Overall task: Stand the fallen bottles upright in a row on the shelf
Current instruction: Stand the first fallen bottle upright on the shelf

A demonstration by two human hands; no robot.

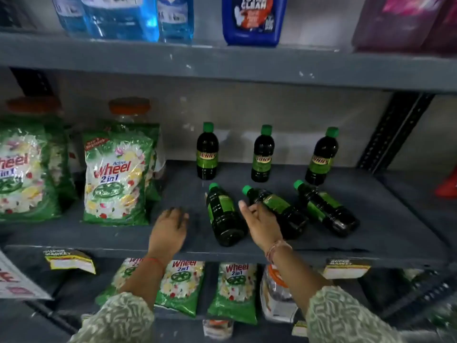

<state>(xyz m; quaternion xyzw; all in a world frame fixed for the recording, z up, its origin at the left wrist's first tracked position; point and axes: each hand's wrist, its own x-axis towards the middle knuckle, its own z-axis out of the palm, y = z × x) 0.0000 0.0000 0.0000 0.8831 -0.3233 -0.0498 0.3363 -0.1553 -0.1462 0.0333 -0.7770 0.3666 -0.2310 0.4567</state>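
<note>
1. Bottles: three fallen bottles [272,214] are laid on the grey shelf [173,189], before three upright bottles [263,154].
2. The right hand [259,219] is curled loosely against the middle one; a clamped grip cannot be told.
3. The left hand [170,226] is rested flat, fingers together.

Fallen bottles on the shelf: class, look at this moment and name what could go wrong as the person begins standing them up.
1. The right hand reaches the middle fallen bottle between two others; lifting it may nudge them into rolling towards the shelf edge.
2. Three upright bottles stand just behind; a swung bottle could topple them.
</note>
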